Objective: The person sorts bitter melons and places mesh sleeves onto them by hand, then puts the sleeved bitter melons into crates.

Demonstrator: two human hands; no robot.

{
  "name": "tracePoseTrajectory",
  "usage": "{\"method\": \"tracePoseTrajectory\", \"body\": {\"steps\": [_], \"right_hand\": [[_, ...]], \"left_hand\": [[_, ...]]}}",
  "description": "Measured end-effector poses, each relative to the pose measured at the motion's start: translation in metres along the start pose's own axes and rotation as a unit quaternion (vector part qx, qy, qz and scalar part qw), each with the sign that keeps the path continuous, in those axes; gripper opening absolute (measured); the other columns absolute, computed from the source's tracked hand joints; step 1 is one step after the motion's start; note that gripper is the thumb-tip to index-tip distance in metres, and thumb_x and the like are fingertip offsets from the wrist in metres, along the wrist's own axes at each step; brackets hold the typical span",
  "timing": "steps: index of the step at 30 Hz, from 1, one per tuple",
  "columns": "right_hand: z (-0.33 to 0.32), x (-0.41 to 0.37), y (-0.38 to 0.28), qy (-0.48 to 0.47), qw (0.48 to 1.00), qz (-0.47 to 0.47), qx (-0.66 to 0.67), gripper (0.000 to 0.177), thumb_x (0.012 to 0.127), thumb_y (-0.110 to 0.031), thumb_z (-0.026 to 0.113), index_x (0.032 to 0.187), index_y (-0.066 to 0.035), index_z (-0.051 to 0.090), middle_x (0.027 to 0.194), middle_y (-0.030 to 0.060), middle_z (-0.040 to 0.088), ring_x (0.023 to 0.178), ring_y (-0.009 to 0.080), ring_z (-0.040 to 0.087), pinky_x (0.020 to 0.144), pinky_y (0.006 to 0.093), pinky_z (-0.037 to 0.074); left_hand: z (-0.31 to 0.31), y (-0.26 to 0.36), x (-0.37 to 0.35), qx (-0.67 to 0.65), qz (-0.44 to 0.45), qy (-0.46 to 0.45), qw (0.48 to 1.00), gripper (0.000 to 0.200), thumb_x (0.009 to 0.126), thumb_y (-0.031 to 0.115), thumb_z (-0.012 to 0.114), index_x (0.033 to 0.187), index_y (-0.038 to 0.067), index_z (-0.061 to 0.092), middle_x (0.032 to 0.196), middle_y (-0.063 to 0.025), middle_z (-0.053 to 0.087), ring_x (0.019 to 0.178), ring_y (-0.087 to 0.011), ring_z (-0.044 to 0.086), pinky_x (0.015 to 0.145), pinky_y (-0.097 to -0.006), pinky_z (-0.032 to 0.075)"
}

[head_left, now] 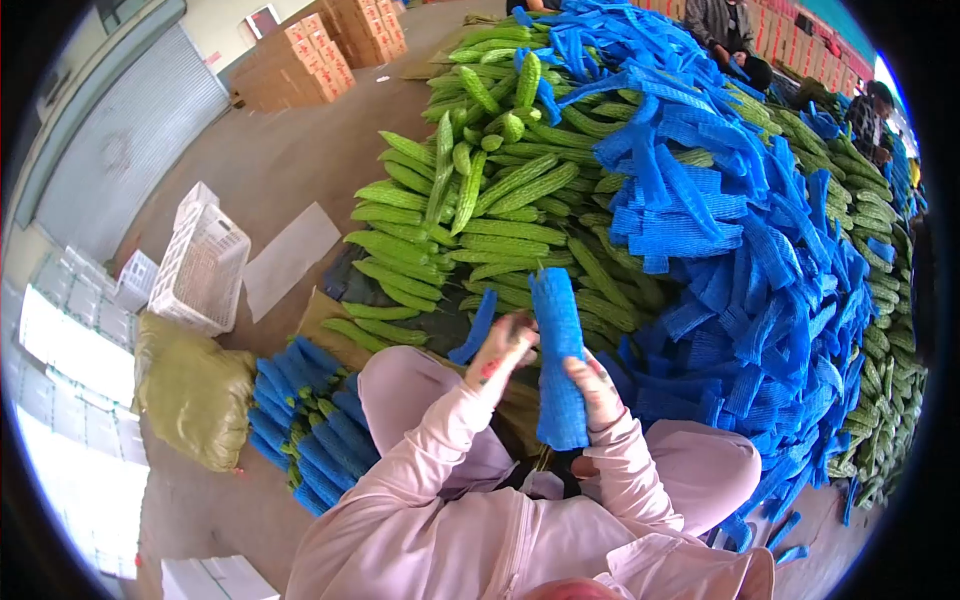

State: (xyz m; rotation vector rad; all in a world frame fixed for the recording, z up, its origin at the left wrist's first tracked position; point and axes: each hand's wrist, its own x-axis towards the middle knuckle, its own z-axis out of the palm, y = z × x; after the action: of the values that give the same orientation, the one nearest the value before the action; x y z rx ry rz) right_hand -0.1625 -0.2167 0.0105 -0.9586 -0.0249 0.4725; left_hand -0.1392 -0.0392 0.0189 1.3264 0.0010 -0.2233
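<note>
In front of my lap stands a bitter melon in a blue foam net sleeve [560, 350], nearly upright, with a small greenish tip at its upper end. My right hand [600, 392] is wrapped round the lower right side of the sleeve. Close against its left edge is my left hand [508, 345], fingers curled; whether anything is in them is hidden. A loose blue sleeve [475, 328] lies just left of that hand. Beyond are bare green bitter melons [515, 232] in a heap. Flat blue net sleeves [740, 330] are piled to the right.
Sleeved bitter melons [310, 420] are stacked by my left knee, beside a full yellow-green sack [190, 390]. A white plastic crate [205, 265] stands farther left. Cardboard boxes [290, 70] are at the back. More melons [880, 340] and other people [722, 35] are to the right.
</note>
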Motion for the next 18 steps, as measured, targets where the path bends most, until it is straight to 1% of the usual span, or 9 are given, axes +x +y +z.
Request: {"method": "tracePoseTrajectory", "body": {"steps": [1,2,4,5,6,9,10,15,18], "right_hand": [[0.008,0.008,0.009,0.023,0.993,-0.056,-0.097,0.065,0.083,-0.028,0.066,0.135,-0.003,0.035,0.103,0.0117,0.061,0.09,0.0201,0.061,0.08,0.0321,0.048],[0.011,0.008,-0.002,0.017,0.934,-0.018,-0.355,0.075,0.085,-0.026,0.066,0.141,-0.002,0.024,0.12,0.0115,0.055,0.107,0.0215,0.055,0.091,0.0328,0.044],[0.004,0.013,0.019,-0.048,0.948,-0.141,-0.283,0.079,0.084,-0.02,0.068,0.142,0.001,0.02,0.13,0.0127,0.047,0.116,0.0223,0.049,0.098,0.0325,0.038],[0.011,0.008,0.011,-0.095,0.976,-0.101,-0.168,0.081,0.083,-0.018,0.069,0.143,0.002,0.018,0.131,0.0155,0.045,0.119,0.021,0.046,0.103,0.0322,0.033],[0.013,0.004,0.011,-0.099,0.97,-0.134,-0.178,0.071,0.084,-0.017,0.068,0.139,0.002,0.027,0.125,0.0147,0.05,0.111,0.0169,0.051,0.097,0.0304,0.039],[0.007,-0.007,-0.008,-0.152,0.963,0.027,-0.221,0.04,0.086,-0.011,0.065,0.12,0.003,0.05,0.11,0.0088,0.06,0.093,0.0091,0.055,0.081,0.0244,0.046],[0.008,-0.01,-0.013,-0.148,0.971,0.058,-0.176,0.041,0.083,-0.013,0.069,0.116,0.003,0.052,0.109,0.01,0.059,0.095,0.0144,0.057,0.082,0.0281,0.046],[0.012,-0.013,-0.023,-0.196,0.844,-0.189,-0.463,0.067,0.067,-0.023,0.081,0.121,0.0,0.05,0.105,0.0121,0.06,0.096,0.025,0.059,0.084,0.0334,0.046],[0.029,-0.022,-0.031,-0.147,0.812,-0.089,-0.558,0.073,0.061,-0.024,0.081,0.124,-0.005,0.048,0.106,0.0185,0.059,0.098,0.0343,0.058,0.084,0.0381,0.047]], "left_hand": [[0.01,0.001,-0.008,0.006,0.024,0.001,1.0,0.054,0.086,0.037,0.062,0.125,0.004,0.045,0.109,-0.0038,0.054,0.091,-0.0104,0.051,0.076,-0.0263,0.045],[0.0,-0.026,0.004,0.011,0.029,-0.046,0.998,0.051,0.091,0.035,0.054,0.128,0.003,0.042,0.116,-0.01,0.054,0.105,-0.0206,0.054,0.092,-0.0355,0.041],[0.001,-0.019,0.001,-0.131,-0.005,0.01,0.991,0.046,0.089,0.038,0.056,0.118,0.003,0.05,0.106,-0.0122,0.06,0.093,-0.0225,0.06,0.084,-0.0373,0.048],[-0.01,-0.024,0.006,-0.182,-0.053,0.051,0.981,0.043,0.087,0.039,0.057,0.109,0.002,0.054,0.097,-0.0139,0.062,0.084,-0.0262,0.062,0.075,-0.0403,0.052],[-0.006,-0.005,0.003,-0.334,-0.105,0.019,0.937,0.045,0.087,0.039,0.057,0.11,0.001,0.053,0.099,-0.0153,0.062,0.09,-0.0285,0.062,0.077,-0.0435,0.052],[-0.017,0.0,0.004,-0.399,-0.112,0.05,0.909,0.05,0.087,0.04,0.059,0.114,-0.002,0.05,0.103,-0.0147,0.059,0.096,-0.0304,0.061,0.088,-0.0459,0.05],[-0.018,0.003,0.003,-0.406,-0.097,0.062,0.907,0.051,0.087,0.04,0.059,0.115,-0.001,0.049,0.104,-0.0152,0.058,0.096,-0.0311,0.061,0.089,-0.0472,0.05],[-0.026,0.004,0.001,-0.373,-0.087,0.089,0.92,0.052,0.086,0.042,0.06,0.115,0.001,0.049,0.102,-0.0144,0.059,0.091,-0.0301,0.062,0.082,-0.0458,0.053],[-0.029,0.001,0.004,-0.383,-0.087,0.094,0.915,0.053,0.086,0.043,0.06,0.116,0.001,0.049,0.102,-0.014,0.059,0.092,-0.0292,0.062,0.081,-0.045,0.054]]}}
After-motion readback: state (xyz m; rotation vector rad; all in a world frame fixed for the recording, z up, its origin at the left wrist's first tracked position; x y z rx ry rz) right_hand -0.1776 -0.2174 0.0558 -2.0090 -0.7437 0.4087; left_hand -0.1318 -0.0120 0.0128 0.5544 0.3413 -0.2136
